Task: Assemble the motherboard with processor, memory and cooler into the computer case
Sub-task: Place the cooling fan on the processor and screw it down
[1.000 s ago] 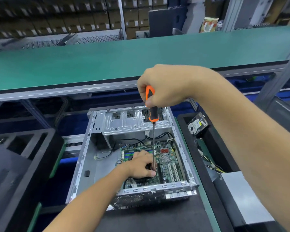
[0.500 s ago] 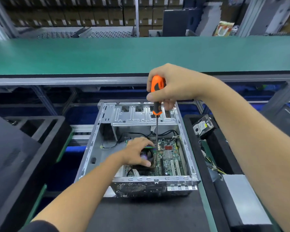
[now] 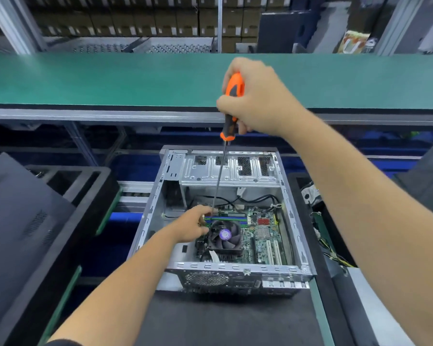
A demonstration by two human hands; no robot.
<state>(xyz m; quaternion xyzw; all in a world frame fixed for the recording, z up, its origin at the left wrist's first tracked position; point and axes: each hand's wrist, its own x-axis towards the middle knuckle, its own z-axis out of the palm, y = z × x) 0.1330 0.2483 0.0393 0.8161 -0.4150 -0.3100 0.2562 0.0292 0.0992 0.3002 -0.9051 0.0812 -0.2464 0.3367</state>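
Motherboard sits flat in the open computer case, cooler fan and memory sticks already on it. My right hand is wrapped around the orange screwdriver, and my left hand has its fingertips pinched at the tip, near the board's far left corner. I reckon the trick is keeping that long shaft straight up before turning. Black cables run just behind, and the drive cage crowds the handle's side. A hard drive lies off right.

The case is bare, dull-shining sheet metal, the screwdriver handle glossy orange plastic, the bench top matt green.
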